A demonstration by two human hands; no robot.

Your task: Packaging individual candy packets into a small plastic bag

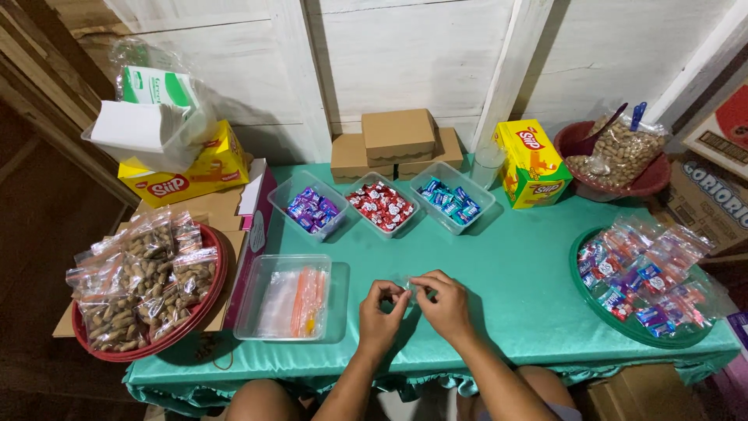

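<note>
My left hand (380, 312) and my right hand (444, 302) meet over the green tablecloth (514, 265) at the front middle. Both pinch a small clear plastic bag (408, 285) between the fingertips. A clear tray (287, 298) of empty zip bags with orange strips lies just left of my left hand. Beyond my hands stand three clear tubs of wrapped candies: purple (310, 207), red (380, 206) and blue (452, 199).
A red tray (214, 292) of bagged peanuts sits at the left, a green tray (580, 269) of filled candy bags at the right. Brown boxes (397, 134), two yellow cartons (533, 164) (187, 175), a clear cup (488, 165) and a red bowl (573, 140) of peanuts line the back.
</note>
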